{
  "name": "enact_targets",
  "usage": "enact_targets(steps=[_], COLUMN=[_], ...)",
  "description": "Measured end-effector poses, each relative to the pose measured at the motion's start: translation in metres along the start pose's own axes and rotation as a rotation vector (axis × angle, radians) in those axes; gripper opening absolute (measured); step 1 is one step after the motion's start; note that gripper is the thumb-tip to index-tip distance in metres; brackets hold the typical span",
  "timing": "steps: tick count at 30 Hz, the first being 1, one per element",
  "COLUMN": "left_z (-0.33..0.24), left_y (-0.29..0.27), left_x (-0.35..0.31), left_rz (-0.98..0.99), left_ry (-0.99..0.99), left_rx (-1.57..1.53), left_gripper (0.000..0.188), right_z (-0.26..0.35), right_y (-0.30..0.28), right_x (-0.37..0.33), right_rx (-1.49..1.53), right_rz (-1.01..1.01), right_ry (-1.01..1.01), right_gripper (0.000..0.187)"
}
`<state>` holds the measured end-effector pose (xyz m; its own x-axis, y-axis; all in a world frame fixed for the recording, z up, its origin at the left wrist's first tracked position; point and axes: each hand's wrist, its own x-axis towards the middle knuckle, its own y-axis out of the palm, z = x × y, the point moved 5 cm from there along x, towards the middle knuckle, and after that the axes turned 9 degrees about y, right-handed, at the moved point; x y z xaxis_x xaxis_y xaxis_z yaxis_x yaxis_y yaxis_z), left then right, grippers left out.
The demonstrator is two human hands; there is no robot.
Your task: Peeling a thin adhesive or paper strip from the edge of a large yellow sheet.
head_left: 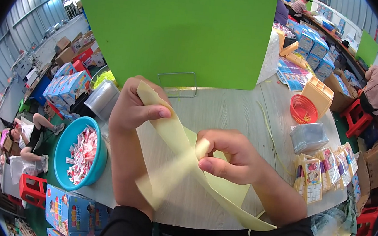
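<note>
- The green divider board (174,30) stands at the far edge of my table (226,108); everything else I place from it.
- The blue basin (65,151) of small red-and-white packets sits below the board's left corner, off the table's left edge.
- The pale yellow strip (176,135) hangs in front of the board's lower edge, crossing itself over the tabletop.
- My left hand (131,108) is clamped on the strip's upper end, thumb pressed flat over it.
- My right hand (231,156) pinches shut on the strip at the crossing, to the right of and below my left.
- I judge that steady tension and flat, untwisted bands matter most here.
</note>
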<state>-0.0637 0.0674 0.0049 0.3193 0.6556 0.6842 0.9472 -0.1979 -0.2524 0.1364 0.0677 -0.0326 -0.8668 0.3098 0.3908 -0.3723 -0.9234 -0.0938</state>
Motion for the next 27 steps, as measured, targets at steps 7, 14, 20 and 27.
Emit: enact_targets(steps=[7,14,20,27], left_z=[0.005,0.006,0.005,0.007], left_y=[-0.009,-0.011,-0.011,-0.012], left_x=[-0.004,-0.008,-0.009,-0.006], left_rz=[-0.049,-0.070,-0.095,-0.097], left_ry=[0.015,0.005,-0.014,0.009], left_rx=[0.007,0.014,0.046,0.015], left_gripper=[0.017,0.017,0.017,0.016], right_z=[0.023,0.007,0.003,0.009], right_y=[0.004,0.002,0.007,0.005], right_x=[-0.011,0.000,-0.001,-0.002], right_rx=[-0.526,-0.211,-0.128,-0.168], right_rz=[-0.256,-0.027,0.044,-0.067], right_ry=[-0.382,0.007,-0.021,-0.149], right_gripper=[0.017,0.016,0.013,0.009])
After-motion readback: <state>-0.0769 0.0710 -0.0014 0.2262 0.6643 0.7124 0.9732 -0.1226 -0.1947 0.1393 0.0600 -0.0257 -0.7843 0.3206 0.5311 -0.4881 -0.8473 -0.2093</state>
